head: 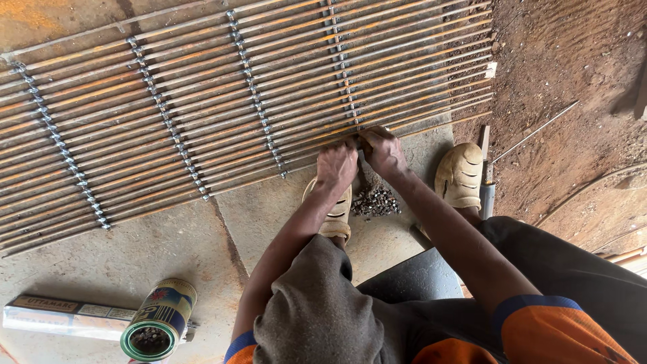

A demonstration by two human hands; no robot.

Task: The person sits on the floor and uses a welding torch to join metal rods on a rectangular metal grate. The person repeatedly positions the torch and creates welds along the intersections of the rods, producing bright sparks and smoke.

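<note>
both hands (360,156) grip the rod grille's (202,101) near edge, rods running left-right.

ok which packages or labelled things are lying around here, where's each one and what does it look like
Long flat box: lies on the concrete floor at lower left, silvery white with an orange-brown printed band along its top.
Tin can: lies on its side across the box's right end, open mouth facing the camera, green rim, yellow and dark blue printed label, small dark bits inside.
</note>
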